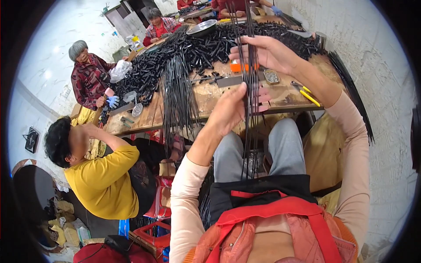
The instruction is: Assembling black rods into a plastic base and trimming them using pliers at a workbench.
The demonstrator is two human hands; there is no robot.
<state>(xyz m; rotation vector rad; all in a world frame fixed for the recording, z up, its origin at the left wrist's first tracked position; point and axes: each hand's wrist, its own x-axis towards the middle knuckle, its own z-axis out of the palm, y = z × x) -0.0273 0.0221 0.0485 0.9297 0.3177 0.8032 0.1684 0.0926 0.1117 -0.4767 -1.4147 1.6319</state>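
A loose bundle of long thin black rods (pixel 250 94) stands nearly upright in front of me, reaching from above the table edge down to my lap. My left hand (pixel 231 108) grips it lower down, thumb on the near side and straight fingers showing past the rods. Higher up, my right hand (pixel 272 53) closes round the same bundle, with its thumb across the front and its fingertips behind. Beyond the rods sit an orange box (pixel 237 68), partly hidden, and a clear tub of small metal pieces (pixel 271 77). Yellow-handled pliers (pixel 310 97) lie near my right forearm.
Short black parts (pixel 197 48) are heaped across the wooden table (pixel 215 103). More rods (pixel 180 94) overhang its edge at left, and another bunch (pixel 351 92) leans at right. A metal bowl (pixel 202 28) rests on the heap. A person in yellow (pixel 105 179) sits close at left.
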